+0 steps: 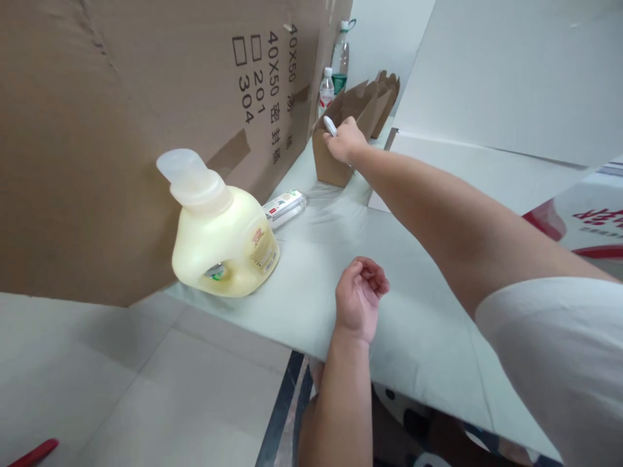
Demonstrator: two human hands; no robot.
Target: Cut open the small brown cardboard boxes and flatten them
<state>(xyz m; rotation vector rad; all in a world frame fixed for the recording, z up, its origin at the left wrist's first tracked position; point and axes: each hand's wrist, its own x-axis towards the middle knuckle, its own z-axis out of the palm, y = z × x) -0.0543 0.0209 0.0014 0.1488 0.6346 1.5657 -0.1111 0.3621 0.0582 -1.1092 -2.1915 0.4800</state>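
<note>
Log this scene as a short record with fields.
Right hand: grip closed on a small white item at the open top of the nearest brown paper bag
Left hand: loose fist over the table, nothing visible in it
Nearby: yellow detergent bottle, upright; small white box lying behind it
Backdrop: large cardboard box; small water bottle

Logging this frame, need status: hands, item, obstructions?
Right hand shut on white item, at bag mouth. Left hand curled, holding nothing, on table. Bottle and tube lie apart, left.
</note>
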